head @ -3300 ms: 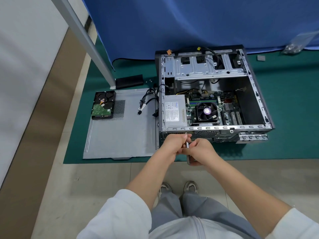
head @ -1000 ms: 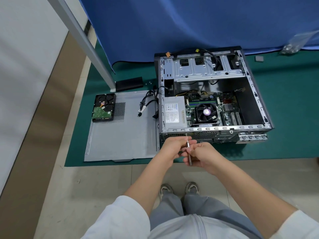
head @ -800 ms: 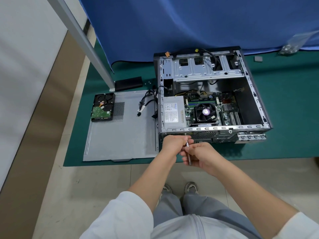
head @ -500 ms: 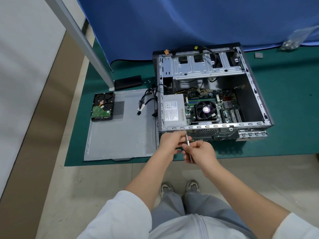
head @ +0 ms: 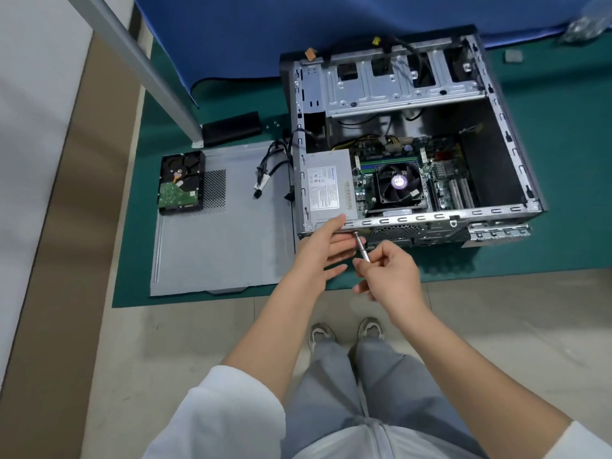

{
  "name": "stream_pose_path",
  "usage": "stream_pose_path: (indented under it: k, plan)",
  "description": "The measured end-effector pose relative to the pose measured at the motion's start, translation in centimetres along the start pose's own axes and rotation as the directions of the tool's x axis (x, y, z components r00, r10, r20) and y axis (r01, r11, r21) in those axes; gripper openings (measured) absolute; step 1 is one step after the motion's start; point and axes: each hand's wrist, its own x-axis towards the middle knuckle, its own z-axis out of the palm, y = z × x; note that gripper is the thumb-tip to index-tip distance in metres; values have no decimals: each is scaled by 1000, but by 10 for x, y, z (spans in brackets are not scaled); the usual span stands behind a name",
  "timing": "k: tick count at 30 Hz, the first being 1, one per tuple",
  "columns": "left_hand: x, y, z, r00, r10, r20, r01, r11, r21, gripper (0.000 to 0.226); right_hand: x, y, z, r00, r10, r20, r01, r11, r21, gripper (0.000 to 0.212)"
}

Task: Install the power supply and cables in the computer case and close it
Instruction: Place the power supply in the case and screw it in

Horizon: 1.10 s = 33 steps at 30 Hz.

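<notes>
Power supply [head: 328, 188] is sitting in the case [head: 506, 134] at frame centre, long axis running up-frame, just above both hands. We are holding the left hand [head: 318, 256] nearer, fingers extended, touching the rim; our right hand [head: 392, 276] is gripping a screwdriver [head: 362, 248] angling up-left toward the rear panel.

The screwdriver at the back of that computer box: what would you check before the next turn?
1. Screwdriver gripped by the right hand: ok.
2. Tip seated in a screw at the computer case rear edge: cannot tell, too small.
3. Left hand steadying: not ok, fingers open beside the shaft.
4. Power supply sitting in its corner: ok.
5. Loose cables clear of the work spot: ok, hanging outside.
6. Side panel ready: ok, flat on the mat, hard drive on it.
</notes>
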Motion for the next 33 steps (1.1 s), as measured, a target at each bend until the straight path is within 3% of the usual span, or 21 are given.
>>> stream_pose_path:
  k: [9,14,20,23,26,27,30,31,33]
  plan:
    - [11,-9,-3,999,41,7,-40,997,-68,36,-2,10,17,984,-111,-139,110,994,-16,34]
    - [9,-9,-2,999,48,-4,-48,996,-78,35,-2,9,22,998,32,-60,-20,983,184,28]
    - [7,-6,-1,1000,31,-7,-31,997,-73,37,-5,8,23,999,26,-20,-23,987,157,30]
    - [5,-4,-1,1000,7,-1,-7,997,-75,37,-7,2,21,995,89,41,-96,962,254,35]
    - [5,-2,-1,1000,-17,-3,17,998,-58,39,-5,-4,14,950,199,240,-292,839,459,34]
    - [4,-2,0,1000,-20,-2,20,998,-55,38,-4,-5,10,913,226,338,-386,746,542,33]
    - [3,-1,0,1000,-9,2,9,998,-64,36,3,-4,2,738,223,637,-672,321,667,29]
    - [2,-1,0,1000,-7,3,7,998,-63,36,3,-3,1,709,193,678,-703,264,660,25]
    - [1,-1,0,1000,-2,7,2,998,-57,38,2,-2,0,687,165,708,-719,294,630,21]
